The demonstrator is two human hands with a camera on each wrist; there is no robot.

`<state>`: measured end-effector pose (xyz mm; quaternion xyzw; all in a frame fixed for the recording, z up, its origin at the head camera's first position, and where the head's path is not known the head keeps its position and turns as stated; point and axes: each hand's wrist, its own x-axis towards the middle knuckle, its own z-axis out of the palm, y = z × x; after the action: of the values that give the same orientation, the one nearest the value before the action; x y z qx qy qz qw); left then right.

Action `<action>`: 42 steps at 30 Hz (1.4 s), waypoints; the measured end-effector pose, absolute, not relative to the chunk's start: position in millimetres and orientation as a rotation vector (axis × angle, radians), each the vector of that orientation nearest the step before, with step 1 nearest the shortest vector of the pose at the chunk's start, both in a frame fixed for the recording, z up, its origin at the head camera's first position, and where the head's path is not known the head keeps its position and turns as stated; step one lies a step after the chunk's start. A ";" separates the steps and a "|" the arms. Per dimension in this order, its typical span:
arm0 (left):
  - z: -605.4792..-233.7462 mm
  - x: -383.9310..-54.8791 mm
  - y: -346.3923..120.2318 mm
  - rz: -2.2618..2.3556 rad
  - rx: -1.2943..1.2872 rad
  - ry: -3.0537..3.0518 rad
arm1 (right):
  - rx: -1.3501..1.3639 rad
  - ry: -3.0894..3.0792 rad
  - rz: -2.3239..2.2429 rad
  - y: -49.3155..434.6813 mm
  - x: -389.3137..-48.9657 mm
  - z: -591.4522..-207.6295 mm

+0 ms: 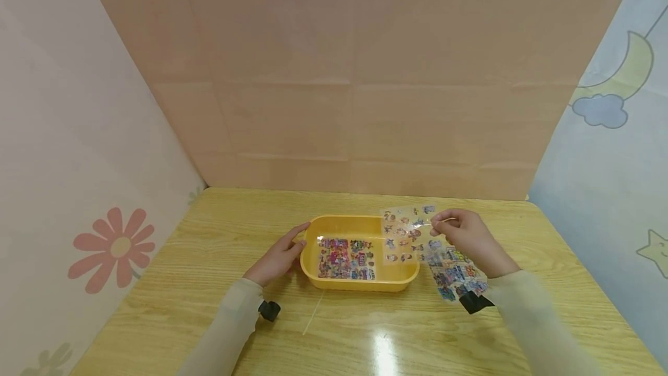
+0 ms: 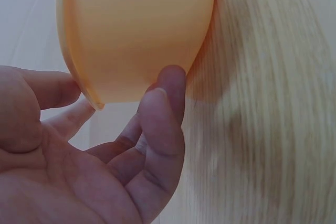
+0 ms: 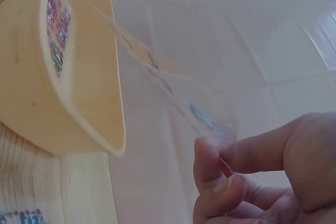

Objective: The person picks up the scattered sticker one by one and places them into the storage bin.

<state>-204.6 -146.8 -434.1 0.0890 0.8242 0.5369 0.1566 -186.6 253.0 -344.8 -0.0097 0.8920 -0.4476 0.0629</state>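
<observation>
A yellow plastic basin [image 1: 360, 286] stands on the table with colourful sticker sheets [image 1: 344, 260] lying flat inside it. My left hand [image 1: 276, 257] holds the basin's left end, thumb and a finger at the rim and other fingers against the outer wall in the left wrist view. By its right edge, my right hand [image 1: 467, 237] pinches a clear sticker sheet [image 1: 404, 234] printed with small cartoon figures. That sheet hangs over the basin's right end, tilted in the right wrist view. More printed sticker sheets [image 1: 451, 274] lie on the table right of the basin, partly under the right hand.
The wood-grain table [image 1: 209, 283] meets a tan papered wall [image 1: 355, 120] behind the basin. Printed side walls stand left and right, one with a red flower [image 1: 120, 246], the other with a moon [image 1: 634, 65]. Black bands [image 1: 268, 310] sit at both wrists.
</observation>
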 end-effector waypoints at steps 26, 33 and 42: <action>-435.4 -204.4 -146.3 1.532 0.246 2.377 | -0.109 2.612 -1.349 202.7 -202.0 -360.7; -436.6 -205.5 -147.2 1.531 0.261 2.368 | -0.134 2.614 -1.304 192.1 -200.1 -364.1; -438.1 -204.8 -146.9 1.538 0.235 2.376 | -0.173 2.583 -1.314 182.3 -199.6 -368.7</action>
<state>-204.8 -146.9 -438.1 0.0819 0.8272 0.5353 0.1501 -199.6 182.3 -368.7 -0.0591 0.8834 -0.4493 0.1190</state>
